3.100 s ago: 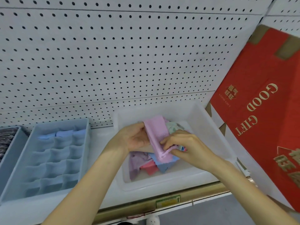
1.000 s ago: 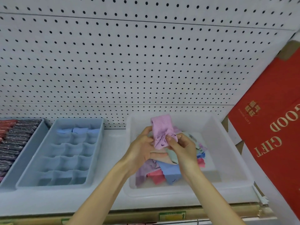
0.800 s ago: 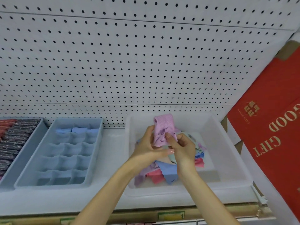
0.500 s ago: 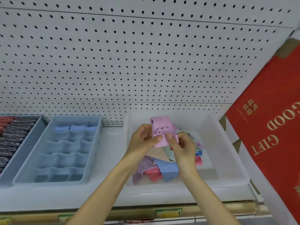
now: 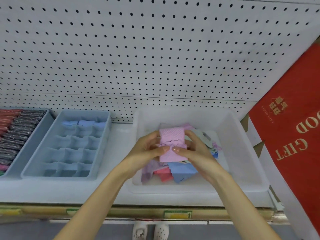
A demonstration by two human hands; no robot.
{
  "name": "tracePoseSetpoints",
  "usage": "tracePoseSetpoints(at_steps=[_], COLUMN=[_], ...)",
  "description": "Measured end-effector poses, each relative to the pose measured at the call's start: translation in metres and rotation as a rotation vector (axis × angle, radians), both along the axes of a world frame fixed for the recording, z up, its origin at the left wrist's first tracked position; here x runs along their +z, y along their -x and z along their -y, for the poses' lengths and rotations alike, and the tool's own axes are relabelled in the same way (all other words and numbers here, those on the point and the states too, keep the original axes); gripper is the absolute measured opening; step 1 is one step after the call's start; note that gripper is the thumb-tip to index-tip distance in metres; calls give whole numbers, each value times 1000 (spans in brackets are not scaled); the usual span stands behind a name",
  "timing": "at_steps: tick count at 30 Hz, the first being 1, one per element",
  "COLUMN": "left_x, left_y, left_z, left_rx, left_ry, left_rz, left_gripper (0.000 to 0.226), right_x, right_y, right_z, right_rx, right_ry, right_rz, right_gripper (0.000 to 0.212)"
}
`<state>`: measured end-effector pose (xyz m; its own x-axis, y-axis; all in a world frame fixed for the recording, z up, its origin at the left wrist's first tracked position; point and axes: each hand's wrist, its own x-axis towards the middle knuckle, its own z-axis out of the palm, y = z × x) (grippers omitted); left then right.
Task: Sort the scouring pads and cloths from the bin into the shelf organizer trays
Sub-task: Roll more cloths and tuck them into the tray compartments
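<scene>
A folded pink cloth (image 5: 172, 138) is held above the clear plastic bin (image 5: 242, 153). My left hand (image 5: 147, 149) grips its left side and my right hand (image 5: 195, 151) grips its right side, with both thumbs pressed on the front. Under it in the bin lie several loose cloths, among them a blue cloth (image 5: 181, 171), a red cloth (image 5: 163, 174) and a lilac cloth (image 5: 149, 170). To the left stands a blue divided organizer tray (image 5: 52, 163) with blue folded cloths (image 5: 83, 122) in its back row. Its other cells hold nothing.
At the far left a second tray (image 5: 34, 135) holds rows of dark and red scouring pads (image 5: 15, 132). A red gift box (image 5: 294, 135) leans at the right against the white pegboard (image 5: 155, 58). The shelf front edge (image 5: 155, 212) carries price labels.
Over the last seconds the pink cloth was lifted from the bin and folded smaller between both hands. It now sits a little lower, with both thumbs on its front.
</scene>
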<state>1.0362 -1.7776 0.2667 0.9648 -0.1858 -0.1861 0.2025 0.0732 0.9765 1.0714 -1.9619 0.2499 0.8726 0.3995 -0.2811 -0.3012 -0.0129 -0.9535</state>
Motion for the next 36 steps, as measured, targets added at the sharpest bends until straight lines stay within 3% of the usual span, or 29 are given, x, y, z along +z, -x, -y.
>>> tracePoseSetpoints(at_steps=[2, 5, 11, 13, 16, 19, 22, 24, 27, 30, 36], left_x=[0, -3, -8, -5, -3, -5, -10, -18, -38, -59, -76], left_y=[5, 12, 31, 36, 38, 40, 42, 43, 50, 57, 51], left_z=[-5, -16, -54, -68, -93, -123, -159, -192, -264, -339, -414], left_rx=[13, 77, 115, 99, 111, 180, 291, 324, 236, 165, 103], left_ry=[-36, 5, 272, 305, 316, 279, 48, -76, -98, -248, -393], left_rz=[-7, -29, -90, -91, -106, -131, -154, -205, -262, -198, -108], left_gripper=[36, 34, 30, 31, 34, 21, 11, 20, 21, 34, 48], right_x=[2, 1, -8, -5, -6, -9, -11, -18, -35, -52, -53], right_y=[-2, -1, 1, 1, 0, 0, 6, 13, 22, 28, 22], right_z=[0, -12, -45, -59, -85, -119, -169, -210, -274, -334, -415], right_rx=[141, 156, 207, 216, 197, 161, 117, 104, 99, 233, 506], right_ry=[-4, -144, -255, -267, -222, -226, -55, 87, 165, 213, 576], right_rz=[33, -19, -22, -31, -2, -20, 129, 270, 277, 253, 464], right_gripper=[46, 33, 33, 38, 28, 25, 23, 23, 33, 43, 18])
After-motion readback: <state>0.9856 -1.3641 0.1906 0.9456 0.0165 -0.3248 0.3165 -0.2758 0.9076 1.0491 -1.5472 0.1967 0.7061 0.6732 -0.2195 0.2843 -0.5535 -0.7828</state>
